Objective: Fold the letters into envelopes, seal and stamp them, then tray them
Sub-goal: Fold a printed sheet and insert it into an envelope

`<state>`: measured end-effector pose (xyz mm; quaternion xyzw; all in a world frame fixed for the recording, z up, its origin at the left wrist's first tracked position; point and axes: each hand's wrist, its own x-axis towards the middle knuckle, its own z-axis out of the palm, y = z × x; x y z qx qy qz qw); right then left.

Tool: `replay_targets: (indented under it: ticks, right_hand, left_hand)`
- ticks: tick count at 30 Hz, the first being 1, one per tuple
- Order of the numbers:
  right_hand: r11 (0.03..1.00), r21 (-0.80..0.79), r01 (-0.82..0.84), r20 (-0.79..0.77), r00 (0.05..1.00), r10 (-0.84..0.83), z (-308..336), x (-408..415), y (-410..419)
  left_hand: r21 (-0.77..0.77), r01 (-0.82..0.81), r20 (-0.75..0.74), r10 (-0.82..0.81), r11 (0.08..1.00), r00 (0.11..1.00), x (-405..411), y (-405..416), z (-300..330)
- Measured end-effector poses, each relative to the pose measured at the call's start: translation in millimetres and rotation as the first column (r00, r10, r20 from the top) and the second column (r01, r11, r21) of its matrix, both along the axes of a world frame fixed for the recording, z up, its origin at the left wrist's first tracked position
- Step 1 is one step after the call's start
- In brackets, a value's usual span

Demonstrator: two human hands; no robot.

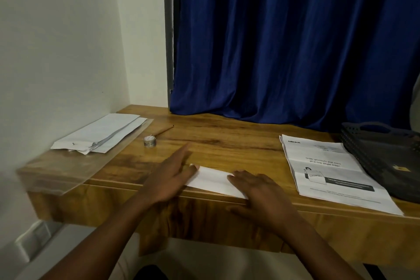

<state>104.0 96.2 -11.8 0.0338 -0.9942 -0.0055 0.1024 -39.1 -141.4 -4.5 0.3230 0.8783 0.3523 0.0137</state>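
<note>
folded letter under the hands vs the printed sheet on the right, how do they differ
The folded letter is a narrow strip showing blank white; the printed sheet lies opened out, creased, with text and a picture. Both hands, left hand and right hand, press the folded letter; nothing touches the printed sheet. Both are white paper near the desk's front edge.

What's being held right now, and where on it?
Nothing is gripped. Both hands lie flat on the folded letter at the desk's front edge: left hand on its left end, right hand on its right end.
</note>
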Motion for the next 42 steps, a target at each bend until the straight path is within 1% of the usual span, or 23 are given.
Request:
replay_targets:
  ticks: [2,4,5,7,9,10,11,13,14,15,16,19,24,25,28,30,31,33,35,36,38,40,42]
  right_hand:
    - [0.996,0.092,0.020,-0.109,0.994,-0.010,11,11,-4]
    - [0.985,0.163,0.048,-0.118,0.993,-0.029,29,21,-8]
    - [0.987,0.152,0.054,-0.104,0.994,-0.039,39,23,-10]
    - [0.996,0.008,0.084,-0.049,0.995,-0.083,64,24,-11]
    - [0.947,-0.292,0.133,0.004,0.990,-0.138,87,18,-9]
    - [0.871,-0.474,0.133,-0.012,0.988,-0.157,95,10,-6]
    - [0.749,-0.652,0.113,-0.039,0.983,-0.182,101,1,-4]
    - [0.402,-0.913,0.071,-0.021,0.975,-0.222,103,-22,2]
    - [0.232,-0.971,0.062,0.015,0.980,-0.199,101,-35,4]
    - [0.114,-0.991,0.070,0.050,0.985,-0.164,96,-48,4]
    - [0.063,-0.994,0.089,0.080,0.989,-0.127,90,-61,2]
    - [0.094,-0.984,0.154,0.145,0.985,-0.093,71,-95,-15]
    - [-0.024,-0.973,0.228,0.229,0.966,-0.123,52,-127,-31]
    - [-0.015,-0.972,0.235,0.235,0.962,-0.137,52,-131,-33]
    - [0.093,-0.961,0.259,0.241,0.956,-0.165,52,-135,-32]
    - [0.130,-0.961,0.246,0.227,0.964,-0.140,47,-138,-27]
    - [0.119,-0.965,0.233,0.216,0.967,-0.138,43,-139,-25]
    - [0.046,-0.977,0.210,0.201,0.967,-0.154,36,-142,-20]
    - [-0.058,-0.984,0.169,0.177,0.970,-0.167,32,-145,-14]
    - [-0.088,-0.985,0.150,0.163,0.972,-0.170,30,-147,-12]
    - [-0.082,-0.989,0.123,0.136,0.975,-0.177,26,-150,-11]
    - [-0.040,-0.993,0.107,0.113,0.974,-0.198,23,-151,-12]
    - [-0.013,-0.995,0.094,0.095,0.972,-0.217,22,-152,-13]
  left_hand:
    - [0.163,-0.050,0.099,0.034,0.985,0.994,-2,-3,1]
    - [0.242,-0.087,0.147,0.052,0.966,0.988,-6,-3,-1]
    - [0.267,-0.107,0.178,0.060,0.958,0.982,-7,-2,-2]
    - [0.311,-0.136,0.218,0.069,0.941,0.973,-9,-1,-3]
    - [0.344,-0.147,0.234,0.067,0.928,0.970,-11,-2,-3]
    - [0.356,-0.150,0.240,0.065,0.923,0.968,-11,-2,-3]
    - [0.360,-0.149,0.251,0.058,0.921,0.966,-10,-2,-1]
    - [0.343,-0.144,0.243,0.060,0.928,0.968,-5,0,3]
    - [0.316,-0.149,0.234,0.076,0.937,0.969,-2,2,3]
    - [0.289,-0.158,0.222,0.094,0.944,0.970,0,4,4]
    - [0.270,-0.165,0.210,0.109,0.949,0.972,1,5,4]
    - [0.262,-0.168,0.191,0.119,0.950,0.974,4,5,5]
    - [0.168,-0.149,0.143,0.126,0.974,0.982,6,7,7]
    - [0.140,-0.136,0.115,0.121,0.981,0.986,7,7,9]
    - [0.100,-0.095,0.026,0.093,0.990,0.995,6,8,8]
    - [0.122,-0.077,0.040,0.073,0.989,0.997,4,8,7]
    - [0.157,-0.076,0.100,0.060,0.985,0.993,3,7,8]
    - [0.255,-0.076,0.237,0.014,0.964,0.971,1,2,14]
    - [0.285,-0.061,0.244,-0.011,0.957,0.970,-8,-7,27]
    - [0.289,-0.053,0.209,-0.009,0.956,0.978,-15,-14,35]
    - [0.309,-0.068,0.120,0.031,0.949,0.992,-35,-29,54]
    - [0.280,-0.141,-0.007,0.149,0.950,0.989,-61,-47,73]
    - [0.170,-0.288,-0.185,0.317,0.943,0.930,-91,-67,89]
